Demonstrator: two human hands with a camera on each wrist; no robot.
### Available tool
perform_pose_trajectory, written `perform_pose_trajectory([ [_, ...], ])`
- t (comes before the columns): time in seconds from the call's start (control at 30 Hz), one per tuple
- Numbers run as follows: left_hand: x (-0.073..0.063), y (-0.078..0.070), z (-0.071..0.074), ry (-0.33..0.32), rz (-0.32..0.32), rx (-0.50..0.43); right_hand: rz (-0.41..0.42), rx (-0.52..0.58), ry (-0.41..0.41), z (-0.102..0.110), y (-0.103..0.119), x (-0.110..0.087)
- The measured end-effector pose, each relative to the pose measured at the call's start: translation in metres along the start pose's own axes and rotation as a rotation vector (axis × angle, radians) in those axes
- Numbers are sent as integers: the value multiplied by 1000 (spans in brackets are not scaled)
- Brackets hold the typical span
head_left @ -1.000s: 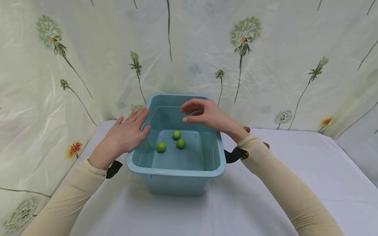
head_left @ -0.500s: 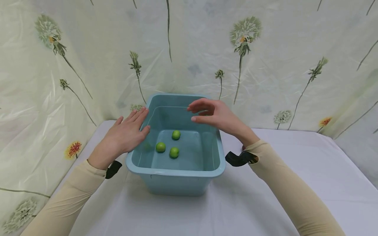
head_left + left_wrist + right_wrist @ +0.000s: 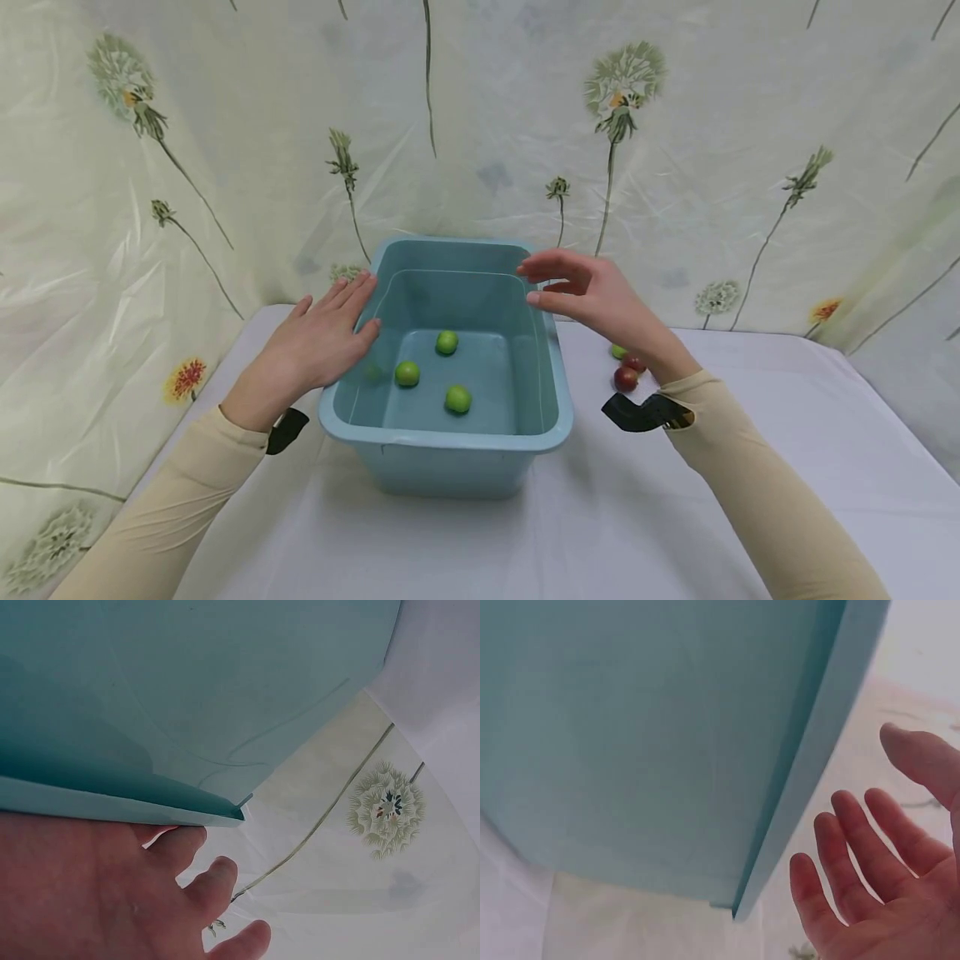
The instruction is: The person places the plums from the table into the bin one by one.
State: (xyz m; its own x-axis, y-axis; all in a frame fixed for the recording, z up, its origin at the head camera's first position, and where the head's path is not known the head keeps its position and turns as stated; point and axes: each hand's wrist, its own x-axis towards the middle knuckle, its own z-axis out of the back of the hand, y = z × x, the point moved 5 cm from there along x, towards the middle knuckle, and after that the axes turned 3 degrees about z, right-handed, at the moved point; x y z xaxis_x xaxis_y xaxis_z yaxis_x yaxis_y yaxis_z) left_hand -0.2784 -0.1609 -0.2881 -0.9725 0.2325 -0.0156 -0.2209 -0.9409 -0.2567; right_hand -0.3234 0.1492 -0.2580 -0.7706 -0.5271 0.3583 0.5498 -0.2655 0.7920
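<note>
A blue plastic basin [image 3: 446, 439] stands upright on the white-covered table. On its floor lie three separate green limes: one at the back [image 3: 446, 342], one at the left [image 3: 407, 373] and one nearer the front [image 3: 458, 399]. My left hand [image 3: 318, 346] rests with straight fingers on the basin's left rim; the left wrist view shows its fingers along the rim's outer edge. Above the right rim hovers my right hand [image 3: 592, 296], fingers loosely bent and parted from the thumb, holding nothing. In the right wrist view its palm [image 3: 900, 907] faces the basin's outer wall.
Right of the basin, partly behind my right wrist, lie dark red round fruits [image 3: 626, 379] and a green one [image 3: 618, 351]. A floral plastic curtain [image 3: 480, 125] hangs behind the table [image 3: 787, 433]. Each wrist wears a black strap mount [image 3: 637, 414].
My right hand has moved right, from over the basin to its right rim. One lime has rolled toward the front. The fruits at right have come into view. The left hand stays put.
</note>
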Motion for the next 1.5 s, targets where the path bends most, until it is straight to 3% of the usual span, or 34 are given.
perform_pose_trajectory([
  [0.33,0,1,-1,-3,1,-2,-47,-141,-84,25,-13,-21],
  [1.1,0,2,-2,-3,2,-10,-213,-283,-188,72,-56,-64],
  [1.5,1,2,-1,-1,2,-9,-271,-317,-215,86,-78,-82],
])
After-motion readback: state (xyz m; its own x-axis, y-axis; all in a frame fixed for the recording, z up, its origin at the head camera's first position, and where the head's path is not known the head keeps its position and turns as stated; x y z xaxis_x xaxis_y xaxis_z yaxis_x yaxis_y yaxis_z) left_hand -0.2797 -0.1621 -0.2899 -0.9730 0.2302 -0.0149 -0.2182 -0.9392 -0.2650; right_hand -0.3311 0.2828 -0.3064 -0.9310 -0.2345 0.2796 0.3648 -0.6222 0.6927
